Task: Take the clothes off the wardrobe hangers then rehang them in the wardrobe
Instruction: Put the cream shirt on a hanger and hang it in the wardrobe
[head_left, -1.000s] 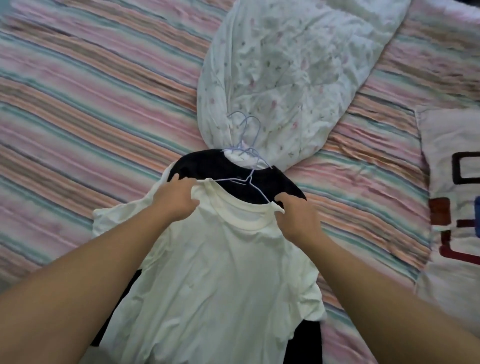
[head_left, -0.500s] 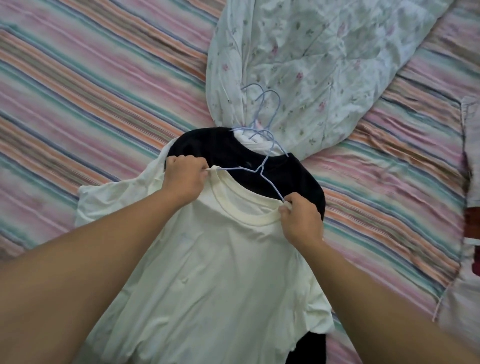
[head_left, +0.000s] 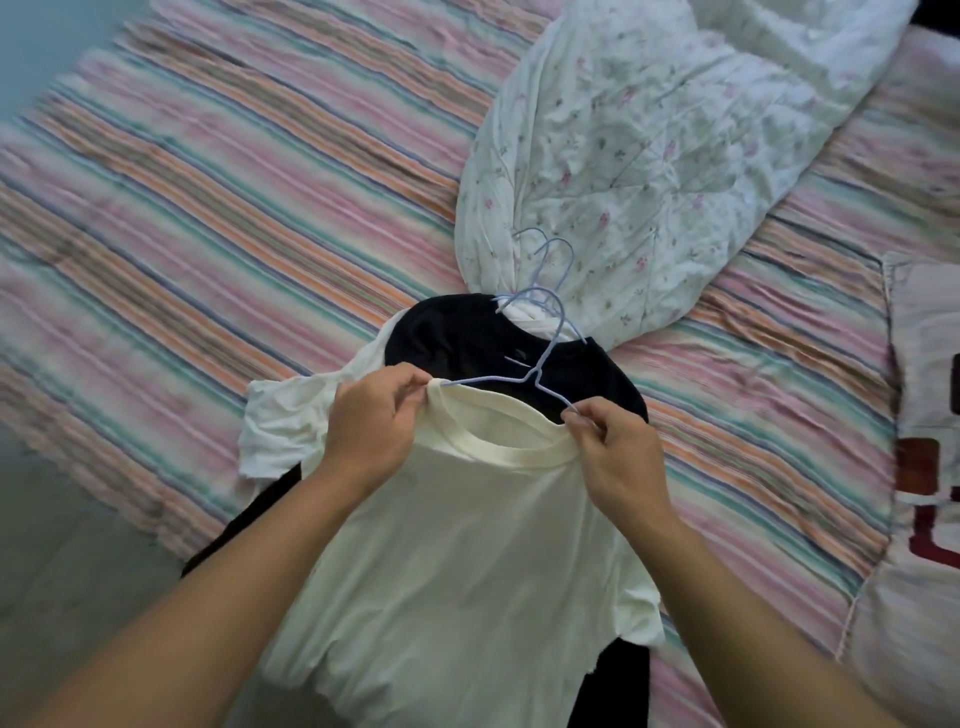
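On the striped bed, a pile of clothes on hangers, both hands at the top garment:

Cream T-shirt (head_left: 467, 561): lies front-up on top of the pile, its body running toward the camera, the ribbed neckline stretched between the two hands.

Pale blue wire hanger (head_left: 524, 378): its shoulder wire comes out of the cream neckline on both sides; the neck rises over the dark fabric and the hook ends on the floral quilt.

Left hand (head_left: 374, 426): closed, thumb and fingers pinching the left side of the collar where the hanger's arm goes in.

Right hand (head_left: 618, 452): closed, fingertips pinched on the right side of the collar at the hanger's other arm.

Black shirt (head_left: 467, 338): directly under the cream one, its shoulders and neckline showing beyond the collar, more black fabric showing at the lower edges.

White garment (head_left: 280, 421): a sleeve sticks out at the left of the pile, under the left hand.

Second hanger hook (head_left: 527, 241): beside the first hook, on the quilt; which garment it carries cannot be told.

Floral quilt (head_left: 649, 156): bunched, white, beyond the pile, touching the black shirt's neckline.

Striped bedspread (head_left: 234, 208): pink, green and orange bands under everything.

Printed cushion (head_left: 924, 441): at the right edge, apart from the pile.
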